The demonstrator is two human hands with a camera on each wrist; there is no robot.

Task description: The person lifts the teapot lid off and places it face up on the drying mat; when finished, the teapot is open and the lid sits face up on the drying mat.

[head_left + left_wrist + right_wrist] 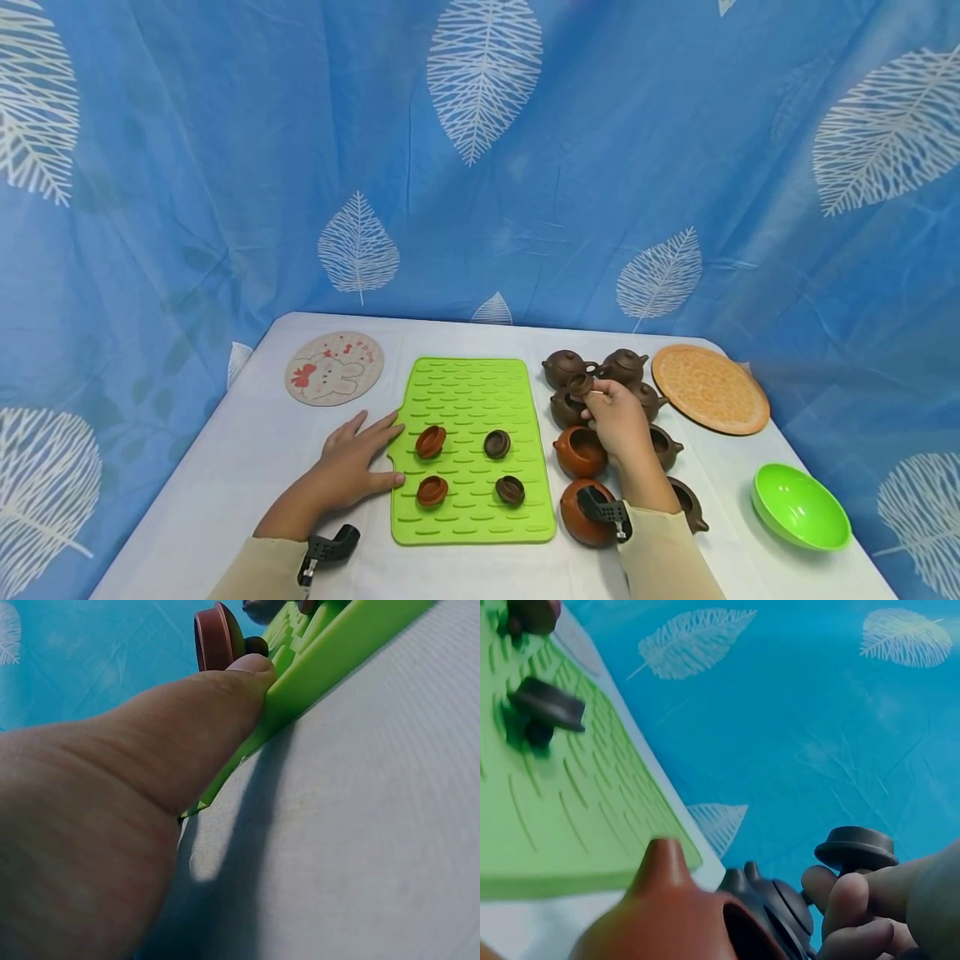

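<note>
Blue cloth (480,225) printed with white leaves hangs behind a white table (225,483), on which a green mat (468,396) lies. Right of the mat, level with its middle, a dark lid (581,384) is held over a dark pot (564,410); whether they touch I cannot tell. It sits at the fingertips of the right hand (618,421), on the side facing the mat; the fingers pinch it, underside up. Also right of the mat, close together, are 5 more dark pots (564,367) and 2 red pots (579,457); the 2 farthest back have lids on. On the mat's left side rest 2 red lids (431,442), and toward its right side 2 dark lids (497,444). At the mat's left edge the left hand (360,462) is spread, thumb and fingertips touching it. Left of the mat's back end lies a bunny pad (334,368). Well right of the mat are a pizza board (711,389) and, nearer the front, a green bowl (801,507).
</note>
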